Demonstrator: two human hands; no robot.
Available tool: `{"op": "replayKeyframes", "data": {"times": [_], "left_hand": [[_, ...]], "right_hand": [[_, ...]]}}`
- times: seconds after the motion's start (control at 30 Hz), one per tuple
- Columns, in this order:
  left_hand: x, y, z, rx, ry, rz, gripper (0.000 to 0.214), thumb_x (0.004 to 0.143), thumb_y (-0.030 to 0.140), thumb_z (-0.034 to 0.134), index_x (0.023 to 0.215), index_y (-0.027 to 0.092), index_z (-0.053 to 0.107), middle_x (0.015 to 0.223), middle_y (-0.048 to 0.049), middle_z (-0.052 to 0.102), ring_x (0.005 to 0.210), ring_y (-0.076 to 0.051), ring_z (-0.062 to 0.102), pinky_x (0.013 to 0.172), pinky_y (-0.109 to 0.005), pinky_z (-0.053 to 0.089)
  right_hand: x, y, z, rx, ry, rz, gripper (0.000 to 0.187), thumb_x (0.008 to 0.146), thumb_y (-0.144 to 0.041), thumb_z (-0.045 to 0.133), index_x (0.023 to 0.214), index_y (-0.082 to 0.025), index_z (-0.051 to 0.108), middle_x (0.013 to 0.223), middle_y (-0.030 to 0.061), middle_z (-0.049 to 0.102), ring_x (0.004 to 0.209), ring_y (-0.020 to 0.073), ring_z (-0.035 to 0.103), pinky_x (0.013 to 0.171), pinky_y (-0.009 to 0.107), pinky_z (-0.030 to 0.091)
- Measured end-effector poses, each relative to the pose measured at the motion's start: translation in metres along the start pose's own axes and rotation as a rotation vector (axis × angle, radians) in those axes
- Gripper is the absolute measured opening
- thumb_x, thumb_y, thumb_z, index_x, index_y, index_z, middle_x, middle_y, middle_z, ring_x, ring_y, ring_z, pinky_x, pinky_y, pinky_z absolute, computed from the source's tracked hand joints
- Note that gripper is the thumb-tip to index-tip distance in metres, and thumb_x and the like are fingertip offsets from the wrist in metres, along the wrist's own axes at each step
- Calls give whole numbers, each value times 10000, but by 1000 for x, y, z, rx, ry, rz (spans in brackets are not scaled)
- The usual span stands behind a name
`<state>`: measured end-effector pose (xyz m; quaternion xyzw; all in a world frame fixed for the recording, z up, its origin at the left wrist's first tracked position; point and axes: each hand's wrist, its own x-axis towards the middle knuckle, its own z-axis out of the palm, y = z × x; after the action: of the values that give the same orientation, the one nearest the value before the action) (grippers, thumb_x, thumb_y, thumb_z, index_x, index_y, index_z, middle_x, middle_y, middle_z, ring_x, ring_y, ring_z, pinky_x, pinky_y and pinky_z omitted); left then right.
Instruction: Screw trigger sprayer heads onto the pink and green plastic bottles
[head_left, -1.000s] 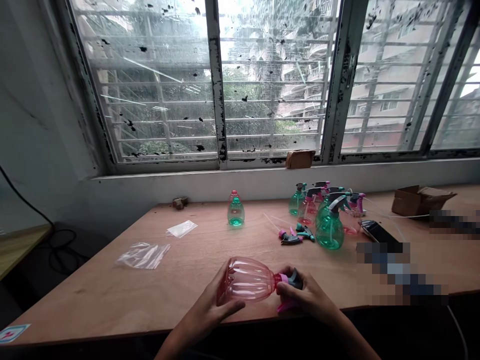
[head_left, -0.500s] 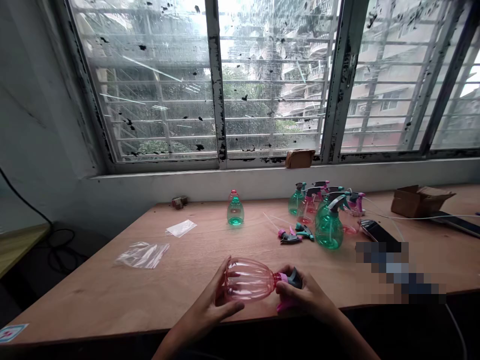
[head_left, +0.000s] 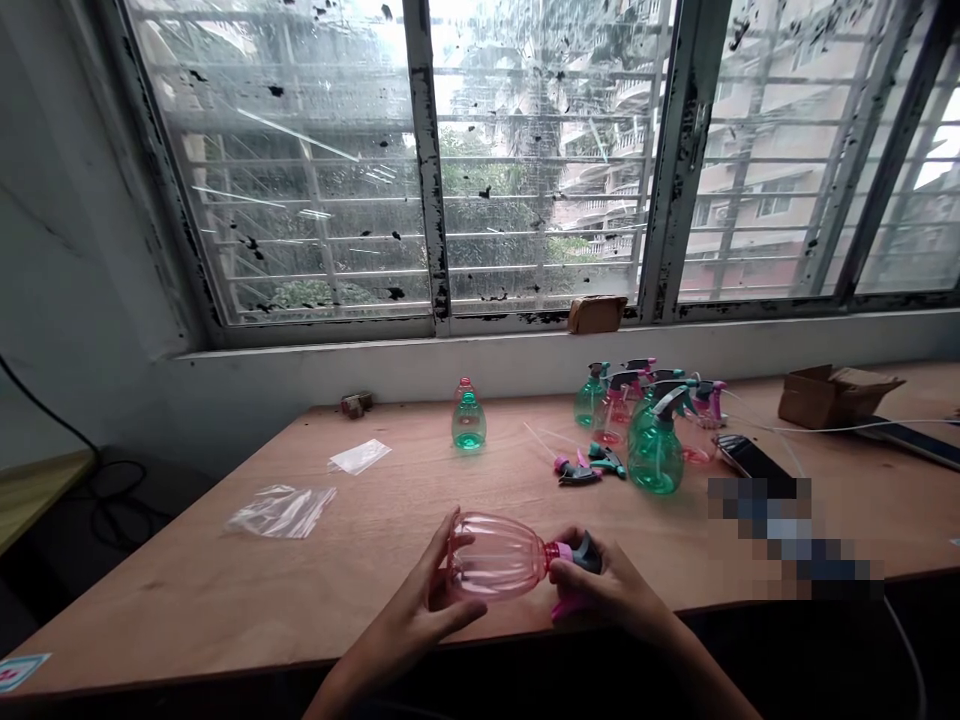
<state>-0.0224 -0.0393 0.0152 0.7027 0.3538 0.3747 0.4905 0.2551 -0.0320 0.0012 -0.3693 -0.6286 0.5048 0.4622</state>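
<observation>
A clear pink spray bottle [head_left: 495,556] lies sideways in the air between my hands, above the table's front edge. Its base rests in my left hand [head_left: 427,595], whose fingers wrap behind it with the thumb along the near side. At the neck, my right hand [head_left: 600,580] grips the pink-and-grey spray head [head_left: 586,553]; part of that head is hidden by the fingers. Beyond the bottle, two loose spray heads, one pink and grey [head_left: 576,470] and one teal and grey [head_left: 607,460], lie on the table. A green bottle without a head [head_left: 469,425] stands before a pink one [head_left: 464,386].
Several green and pink spray bottles [head_left: 655,450] stand grouped at the right. Nearby are a phone [head_left: 754,465] and an open cardboard box [head_left: 825,400]. Plastic bags [head_left: 283,510] lie on the left of the wooden table [head_left: 225,590]. A window ledge runs along the back.
The view has shifted very slightly. Both hands keep the same hold on the pink bottle, with no clear movement of it.
</observation>
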Motion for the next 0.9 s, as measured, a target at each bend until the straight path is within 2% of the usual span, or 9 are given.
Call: {"op": "replayKeyframes", "data": {"times": [0.17, 0.37, 0.43, 0.53, 0.6, 0.8, 0.9], "left_hand": [[1, -1, -1, 11, -1, 26, 999, 818, 313, 732, 1519, 361, 23, 1408, -96, 478, 1313, -297, 453, 1147, -493, 271], [0, -4, 0, -102, 3, -22, 927, 835, 389, 702, 1527, 294, 92, 1341, -112, 529, 1262, -310, 496, 1098, -485, 355], [0, -6, 1, -96, 0, -15, 966, 790, 352, 758, 1521, 295, 129, 1377, -123, 502, 1279, -319, 483, 1100, -490, 354], [2, -6, 1, -49, 23, 21, 948, 759, 280, 791, 1495, 340, 197, 1526, -110, 335, 1363, -324, 388, 1138, -495, 307], [2, -5, 1, -39, 24, 46, 918, 759, 251, 789, 1478, 349, 226, 1561, -100, 278, 1397, -326, 337, 1158, -505, 272], [2, -4, 1, -14, 19, 73, 891, 760, 186, 780, 1443, 378, 241, 1555, -81, 289, 1430, -290, 284, 1181, -487, 233], [2, -8, 2, -12, 35, 75, 892, 766, 194, 774, 1436, 417, 229, 1555, -60, 285, 1412, -290, 321, 1156, -479, 288]], "right_hand": [[0, 0, 1, -10, 2, 0, 333, 799, -450, 730, 894, -149, 623, 659, -9, 644, 604, 142, 594, 570, 233, 459], [0, -1, 1, -18, 2, -1, 332, 802, -456, 722, 892, -151, 625, 656, -7, 643, 603, 151, 603, 568, 242, 471], [1, -1, 0, -47, 16, -7, 325, 808, -453, 716, 894, -151, 633, 658, -6, 649, 608, 152, 608, 570, 238, 469], [1, 0, -1, -63, 27, -21, 313, 818, -448, 709, 897, -154, 635, 667, -6, 653, 619, 148, 607, 579, 232, 469], [0, 1, -1, -49, 17, -19, 310, 820, -446, 709, 897, -156, 630, 670, -8, 652, 619, 145, 603, 579, 230, 469], [0, 2, -1, -29, 3, 3, 321, 817, -454, 709, 894, -155, 622, 658, -8, 657, 609, 144, 606, 571, 227, 469], [0, 0, -1, -42, 9, 1, 329, 810, -460, 713, 887, -154, 621, 655, -8, 661, 608, 145, 610, 573, 226, 470]]}}
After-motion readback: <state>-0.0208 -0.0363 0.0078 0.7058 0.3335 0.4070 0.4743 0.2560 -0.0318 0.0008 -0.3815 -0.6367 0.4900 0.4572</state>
